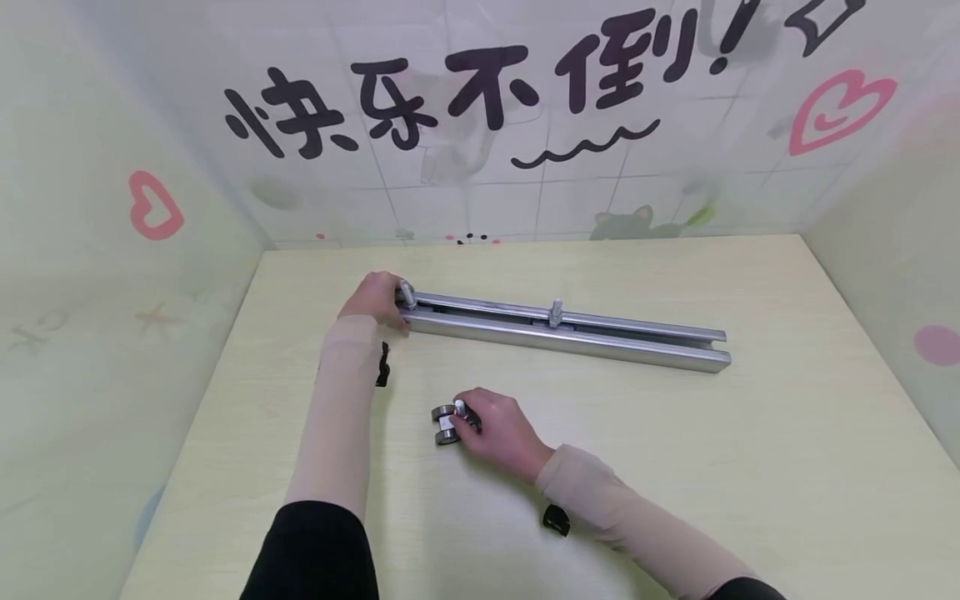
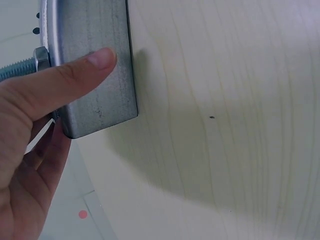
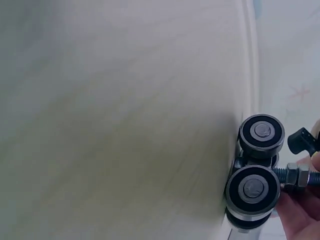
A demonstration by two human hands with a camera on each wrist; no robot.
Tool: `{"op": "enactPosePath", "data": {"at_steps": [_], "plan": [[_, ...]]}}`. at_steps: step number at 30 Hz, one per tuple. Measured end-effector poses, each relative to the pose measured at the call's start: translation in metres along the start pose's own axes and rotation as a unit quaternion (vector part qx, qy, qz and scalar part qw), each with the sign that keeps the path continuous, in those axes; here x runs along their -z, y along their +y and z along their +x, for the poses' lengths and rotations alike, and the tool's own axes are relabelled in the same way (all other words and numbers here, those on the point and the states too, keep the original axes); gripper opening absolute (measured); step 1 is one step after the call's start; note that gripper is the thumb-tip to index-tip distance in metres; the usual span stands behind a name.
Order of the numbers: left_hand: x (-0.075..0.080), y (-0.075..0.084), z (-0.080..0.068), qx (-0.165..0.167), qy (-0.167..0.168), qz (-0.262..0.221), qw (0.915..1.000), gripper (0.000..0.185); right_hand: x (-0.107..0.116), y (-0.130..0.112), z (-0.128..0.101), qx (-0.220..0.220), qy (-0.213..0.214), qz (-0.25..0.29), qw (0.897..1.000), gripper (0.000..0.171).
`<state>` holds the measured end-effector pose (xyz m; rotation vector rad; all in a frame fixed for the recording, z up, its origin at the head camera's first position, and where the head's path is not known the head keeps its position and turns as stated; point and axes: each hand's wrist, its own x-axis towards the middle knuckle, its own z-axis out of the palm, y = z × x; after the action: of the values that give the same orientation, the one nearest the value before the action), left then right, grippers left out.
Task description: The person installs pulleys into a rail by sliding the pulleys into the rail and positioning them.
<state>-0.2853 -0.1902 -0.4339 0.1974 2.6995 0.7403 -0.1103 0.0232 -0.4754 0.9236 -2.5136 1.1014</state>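
A silver metal channel rail (image 1: 570, 339) with an open slot on top lies slantwise across the table. My left hand (image 1: 377, 300) grips its left end, the thumb (image 2: 85, 75) lying flat along the rail's side in the left wrist view. Beside that hand a threaded bolt with a nut (image 2: 42, 57) sticks out of the slot. Another bolt (image 1: 556, 313) stands upright near mid-rail. Nearer to me, my right hand (image 1: 504, 429) pinches a roller trolley (image 1: 446, 423). Its black-and-steel wheels (image 3: 252, 189) and its bolt with nuts (image 3: 297, 176) show in the right wrist view.
The pale wood-grain table (image 1: 810, 467) has printed panels behind it and on both sides. Black pieces (image 1: 557, 520) sit by both wrists. A small black part (image 3: 301, 141) is next to the right fingers; I cannot tell what it is.
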Motion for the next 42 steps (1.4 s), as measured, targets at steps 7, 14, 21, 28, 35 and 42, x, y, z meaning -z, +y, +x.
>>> {"op": "enactPosePath", "data": {"at_steps": [7, 14, 21, 28, 35, 42], "plan": [[0.002, 0.002, -0.002, -0.006, -0.008, 0.005, 0.9999, 0.054, 0.002, 0.001, 0.002, -0.003, 0.027, 0.031, 0.999, 0.009], [0.002, 0.003, -0.002, -0.008, -0.009, 0.01, 0.9999, 0.051, 0.004, 0.003, 0.004, 0.008, 0.038, 0.032, 0.999, 0.009], [0.002, 0.006, -0.002, -0.004, -0.011, 0.01, 0.9999, 0.055, 0.012, 0.006, 0.004, 0.007, 0.054, 0.014, 0.998, 0.008], [0.003, 0.003, -0.003, -0.013, -0.014, 0.007, 0.9998, 0.052, 0.029, 0.014, -0.003, -0.01, 0.071, 0.007, 0.997, 0.007], [0.003, -0.002, -0.002, -0.016, -0.008, 0.011, 0.9998, 0.056, 0.045, 0.025, -0.017, -0.033, 0.081, 0.013, 0.996, 0.005], [0.003, 0.0, -0.002, -0.018, -0.013, 0.006, 0.9997, 0.057, 0.066, 0.036, -0.033, -0.069, 0.09, 0.016, 0.993, 0.007]]}}
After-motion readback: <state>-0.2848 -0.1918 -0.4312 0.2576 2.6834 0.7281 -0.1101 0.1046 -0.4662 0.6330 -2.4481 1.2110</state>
